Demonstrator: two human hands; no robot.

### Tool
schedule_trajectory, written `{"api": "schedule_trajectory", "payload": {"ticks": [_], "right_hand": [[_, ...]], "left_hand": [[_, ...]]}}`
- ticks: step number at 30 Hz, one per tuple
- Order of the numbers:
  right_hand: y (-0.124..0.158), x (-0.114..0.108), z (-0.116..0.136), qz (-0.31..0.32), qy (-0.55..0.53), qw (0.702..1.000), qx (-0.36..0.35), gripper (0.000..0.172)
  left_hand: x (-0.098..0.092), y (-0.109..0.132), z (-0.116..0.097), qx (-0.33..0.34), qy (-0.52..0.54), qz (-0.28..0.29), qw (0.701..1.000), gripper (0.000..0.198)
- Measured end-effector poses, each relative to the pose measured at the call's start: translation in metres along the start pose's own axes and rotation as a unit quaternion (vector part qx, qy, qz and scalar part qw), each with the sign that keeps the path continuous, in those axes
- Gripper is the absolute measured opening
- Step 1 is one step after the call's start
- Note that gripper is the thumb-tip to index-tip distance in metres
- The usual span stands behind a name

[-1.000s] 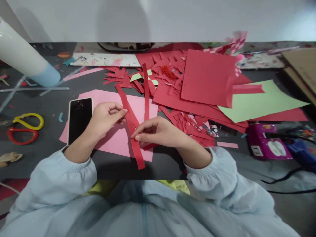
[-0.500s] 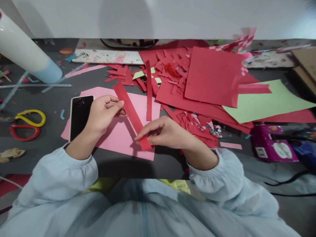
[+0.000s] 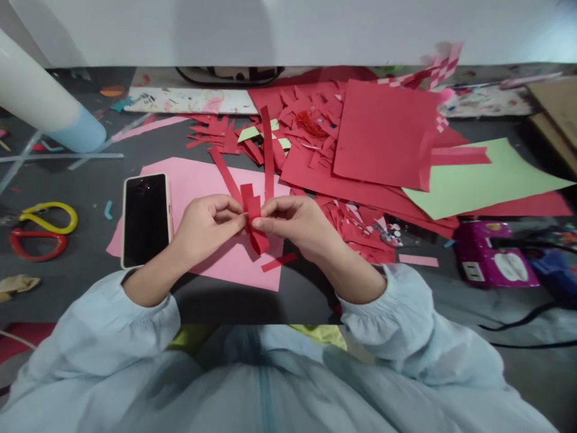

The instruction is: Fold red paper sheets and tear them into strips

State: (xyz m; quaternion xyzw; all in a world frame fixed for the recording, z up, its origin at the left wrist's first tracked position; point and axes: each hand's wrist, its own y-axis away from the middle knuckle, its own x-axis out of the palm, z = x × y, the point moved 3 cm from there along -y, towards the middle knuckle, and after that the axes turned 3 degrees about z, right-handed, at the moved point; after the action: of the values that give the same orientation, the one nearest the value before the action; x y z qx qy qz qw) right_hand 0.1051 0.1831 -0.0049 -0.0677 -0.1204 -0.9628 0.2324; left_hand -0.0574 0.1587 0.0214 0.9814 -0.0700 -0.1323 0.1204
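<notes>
— What is that you're holding?
— A narrow red paper strip (image 3: pixel 253 211), plain and matte, doubled over on itself so its layers overlap.
— Where is it?
— Near the middle of the frame, a little left of centre. I pinch it between the fingertips of my left hand (image 3: pixel 205 225) and my right hand (image 3: pixel 300 225).
— And how does it sit?
— Roughly upright, slightly tilted. One squared end sticks up above my fingers and the other hangs below, toward the lower right.

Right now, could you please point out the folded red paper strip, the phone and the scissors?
red paper strip (image 3: pixel 253 207), head view, upper fold, just above where it is pinched.
phone (image 3: pixel 145 218), head view, middle of its dark screen.
scissors (image 3: pixel 74 220), head view, right curve of the yellow handle loop.
</notes>
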Motion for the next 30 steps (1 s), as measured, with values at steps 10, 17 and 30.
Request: {"api": "schedule_trajectory", "payload": {"ticks": [10, 17, 30], "right_hand": [[-0.0038, 0.0019, -0.0051, -0.021, -0.08, 0.996, 0.022, 0.044], [-0.0037, 0.0019, -0.0027, -0.013, -0.083, 0.995, 0.045, 0.047], [-0.0005, 0.0066, -0.0028, 0.005, -0.063, 0.996, 0.066, 0.045]], "left_hand": [[0.0078, 0.0034, 0.0039, 0.029, -0.038, 0.04, 0.998, 0.009], [0.0058, 0.0023, 0.002, 0.066, -0.046, 0.007, 0.997, 0.022], [-0.0008, 0.0034, -0.0001, 0.06, 0.007, -0.054, 0.997, 0.02]]}}
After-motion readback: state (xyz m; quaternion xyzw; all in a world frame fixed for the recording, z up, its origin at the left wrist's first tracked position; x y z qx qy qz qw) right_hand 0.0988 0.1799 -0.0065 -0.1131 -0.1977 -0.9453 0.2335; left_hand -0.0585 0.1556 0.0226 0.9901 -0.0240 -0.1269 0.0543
